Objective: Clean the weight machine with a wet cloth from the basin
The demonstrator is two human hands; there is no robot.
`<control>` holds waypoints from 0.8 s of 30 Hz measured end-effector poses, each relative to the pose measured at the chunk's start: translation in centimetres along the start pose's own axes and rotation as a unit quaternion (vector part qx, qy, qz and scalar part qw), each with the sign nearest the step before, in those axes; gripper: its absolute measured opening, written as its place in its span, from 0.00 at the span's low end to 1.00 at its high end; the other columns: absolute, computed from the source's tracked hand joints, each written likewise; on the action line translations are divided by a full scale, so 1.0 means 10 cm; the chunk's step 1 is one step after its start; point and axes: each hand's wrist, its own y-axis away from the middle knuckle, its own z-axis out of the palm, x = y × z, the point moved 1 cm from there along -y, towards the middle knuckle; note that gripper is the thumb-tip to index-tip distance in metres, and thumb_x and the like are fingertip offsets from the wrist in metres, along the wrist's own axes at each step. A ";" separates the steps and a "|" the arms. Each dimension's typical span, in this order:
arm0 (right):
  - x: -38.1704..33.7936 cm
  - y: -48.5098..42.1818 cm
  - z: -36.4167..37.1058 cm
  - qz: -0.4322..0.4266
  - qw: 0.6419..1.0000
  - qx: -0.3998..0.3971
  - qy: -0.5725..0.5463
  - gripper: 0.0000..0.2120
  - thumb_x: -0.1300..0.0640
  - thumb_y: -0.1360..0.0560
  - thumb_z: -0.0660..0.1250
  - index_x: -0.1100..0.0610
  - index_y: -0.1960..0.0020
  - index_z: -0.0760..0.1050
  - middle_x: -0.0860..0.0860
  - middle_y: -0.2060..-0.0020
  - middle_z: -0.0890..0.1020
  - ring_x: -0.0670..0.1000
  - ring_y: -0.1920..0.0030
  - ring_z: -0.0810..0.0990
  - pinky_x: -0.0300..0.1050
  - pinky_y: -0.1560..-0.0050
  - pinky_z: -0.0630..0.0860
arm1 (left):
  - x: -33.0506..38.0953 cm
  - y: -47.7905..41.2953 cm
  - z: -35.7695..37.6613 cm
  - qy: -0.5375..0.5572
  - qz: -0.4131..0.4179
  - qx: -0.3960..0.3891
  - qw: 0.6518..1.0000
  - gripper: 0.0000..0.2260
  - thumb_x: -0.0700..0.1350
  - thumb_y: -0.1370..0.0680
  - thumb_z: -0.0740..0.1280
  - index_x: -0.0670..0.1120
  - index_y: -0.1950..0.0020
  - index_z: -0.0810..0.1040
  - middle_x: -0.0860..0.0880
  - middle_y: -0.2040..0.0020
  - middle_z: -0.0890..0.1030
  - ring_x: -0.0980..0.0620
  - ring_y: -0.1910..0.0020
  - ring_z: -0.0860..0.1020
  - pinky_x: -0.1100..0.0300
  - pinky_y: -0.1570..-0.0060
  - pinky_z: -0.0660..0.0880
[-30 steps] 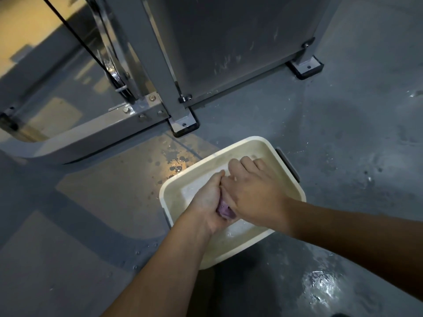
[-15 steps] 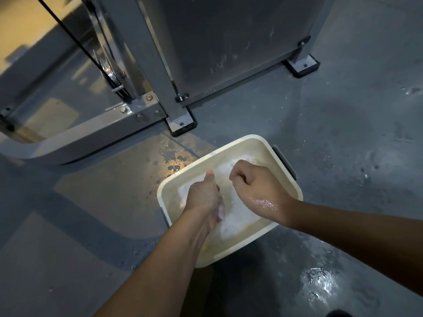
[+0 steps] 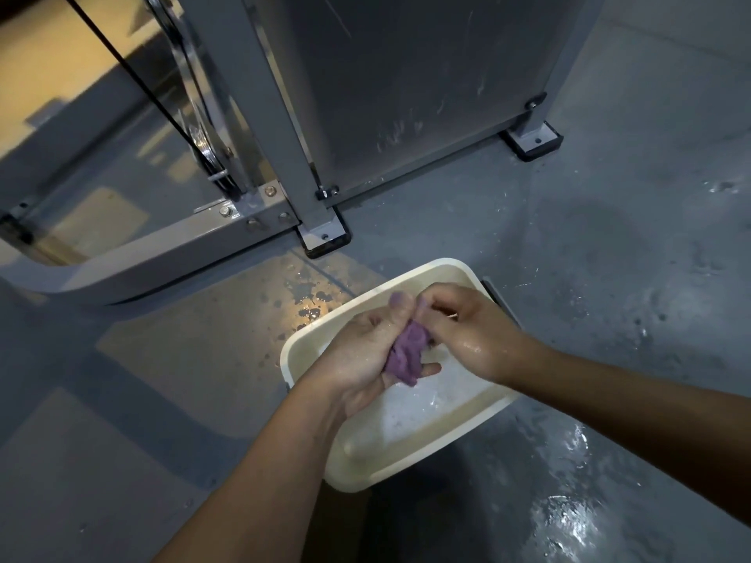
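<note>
Both hands together over the cream basin [image 3: 475, 416], centre frame: left hand [image 3: 361, 359] and right hand [image 3: 467, 331] gripping the bunched purple cloth [image 3: 406, 353]; weight machine [image 3: 284, 128] above.

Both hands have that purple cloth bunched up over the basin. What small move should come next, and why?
Probably twist the cloth between the left hand and right hand to wring it, right over the basin. It is bunched, both hands grip it, and the floor is already wet, so drips belong in the basin before wiping the machine.
</note>
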 end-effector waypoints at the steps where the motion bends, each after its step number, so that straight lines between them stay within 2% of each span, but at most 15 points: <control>1: 0.00 0.01 -0.08 0.012 0.999 0.024 -0.046 0.11 0.61 0.17 0.65 0.60 0.59 0.76 0.49 0.67 0.80 0.47 0.65 0.78 0.38 0.57 0.76 | 0.04 0.01 -0.01 -0.014 0.007 -0.025 1.000 0.22 0.55 0.25 0.74 0.38 0.43 0.84 0.31 0.47 0.83 0.36 0.41 0.82 0.44 0.44 0.82; 3: -0.01 0.02 -0.25 0.039 0.992 0.078 -0.095 0.11 0.60 0.16 0.64 0.61 0.57 0.75 0.52 0.65 0.78 0.48 0.63 0.75 0.39 0.56 0.76 | 0.10 0.03 -0.03 -0.028 0.007 -0.065 0.997 0.16 0.44 0.25 0.74 0.37 0.40 0.82 0.36 0.45 0.85 0.42 0.44 0.84 0.49 0.46 0.83; 5: 0.04 0.03 -0.38 0.070 0.983 0.104 -0.133 0.10 0.58 0.15 0.61 0.59 0.53 0.73 0.53 0.64 0.76 0.50 0.62 0.76 0.48 0.51 0.82 | 0.16 0.03 -0.02 -0.044 0.011 -0.073 0.996 0.14 0.39 0.24 0.73 0.38 0.40 0.82 0.38 0.45 0.86 0.43 0.47 0.85 0.52 0.48 0.84; 6: 0.05 0.04 -0.44 0.084 0.978 0.115 -0.150 0.09 0.57 0.14 0.60 0.60 0.50 0.72 0.53 0.64 0.76 0.51 0.64 0.77 0.52 0.55 0.84 | 0.18 0.01 0.01 -0.061 0.020 -0.067 0.996 0.12 0.38 0.24 0.73 0.39 0.40 0.82 0.39 0.46 0.86 0.44 0.48 0.86 0.55 0.50 0.84; 8: 0.10 0.09 -0.54 0.087 0.979 0.147 -0.111 0.08 0.57 0.13 0.57 0.62 0.46 0.71 0.54 0.69 0.78 0.53 0.72 0.77 0.47 0.68 0.82 | 0.18 -0.05 0.05 -0.090 0.047 -0.047 0.994 0.10 0.38 0.22 0.72 0.41 0.41 0.83 0.41 0.48 0.87 0.47 0.51 0.86 0.59 0.55 0.83; 9: 0.14 0.12 -0.58 0.080 0.981 0.159 -0.076 0.08 0.57 0.13 0.57 0.61 0.47 0.70 0.52 0.72 0.78 0.53 0.75 0.77 0.45 0.72 0.78 | 0.18 -0.09 0.07 -0.098 0.060 -0.030 0.993 0.08 0.39 0.21 0.72 0.43 0.42 0.84 0.42 0.49 0.87 0.48 0.53 0.86 0.60 0.57 0.81; 12: 0.28 0.19 -0.66 0.077 0.983 0.168 -0.016 0.09 0.56 0.14 0.58 0.54 0.52 0.71 0.47 0.76 0.78 0.49 0.78 0.75 0.44 0.74 0.74 | 0.08 -0.21 0.15 -0.082 0.078 0.020 0.993 0.06 0.41 0.18 0.69 0.46 0.45 0.86 0.44 0.51 0.87 0.50 0.54 0.82 0.59 0.56 0.77; 15: 0.43 0.19 -0.74 0.090 0.978 0.190 0.011 0.10 0.51 0.15 0.62 0.53 0.54 0.73 0.46 0.73 0.77 0.43 0.77 0.73 0.43 0.69 0.73 | -0.06 -0.26 0.26 -0.054 0.074 0.030 0.995 0.07 0.42 0.17 0.68 0.45 0.42 0.84 0.42 0.48 0.87 0.46 0.53 0.82 0.55 0.56 0.77; 18: 0.60 0.11 -0.84 0.115 0.975 0.188 0.019 0.09 0.50 0.16 0.63 0.50 0.55 0.73 0.45 0.74 0.78 0.44 0.78 0.73 0.42 0.71 0.71 | -0.15 -0.28 0.38 -0.076 0.050 0.046 0.995 0.07 0.43 0.19 0.70 0.45 0.41 0.82 0.44 0.48 0.87 0.45 0.50 0.84 0.52 0.52 0.81; 20: 0.74 0.04 -0.87 0.176 0.971 0.136 0.092 0.07 0.48 0.17 0.65 0.50 0.50 0.76 0.45 0.69 0.81 0.45 0.74 0.76 0.41 0.70 0.72 | -0.19 -0.33 0.41 -0.177 0.021 0.074 0.981 0.10 0.45 0.20 0.72 0.48 0.39 0.79 0.49 0.49 0.87 0.47 0.48 0.85 0.51 0.45 0.82; 22: 0.81 0.02 -0.87 0.225 0.954 0.094 0.174 0.10 0.49 0.18 0.66 0.54 0.42 0.78 0.48 0.59 0.82 0.48 0.64 0.79 0.39 0.65 0.72 | -0.18 -0.35 0.43 -0.317 0.002 0.102 0.943 0.13 0.49 0.21 0.72 0.51 0.38 0.76 0.53 0.47 0.83 0.49 0.48 0.83 0.52 0.43 0.80; 23: 0.79 0.01 -0.89 0.216 0.950 0.108 0.199 0.10 0.50 0.19 0.67 0.55 0.41 0.78 0.48 0.57 0.81 0.50 0.60 0.79 0.40 0.62 0.71 | -0.15 -0.35 0.42 -0.375 -0.003 0.122 0.919 0.14 0.51 0.21 0.71 0.51 0.38 0.74 0.54 0.46 0.81 0.50 0.48 0.81 0.55 0.45 0.78; 24: 0.70 0.03 -0.90 0.193 0.948 0.143 0.208 0.08 0.53 0.21 0.69 0.55 0.44 0.77 0.48 0.58 0.79 0.51 0.59 0.78 0.41 0.62 0.69 | -0.10 -0.33 0.43 -0.426 0.004 0.153 0.892 0.13 0.51 0.21 0.71 0.51 0.40 0.74 0.54 0.47 0.79 0.51 0.49 0.80 0.58 0.47 0.76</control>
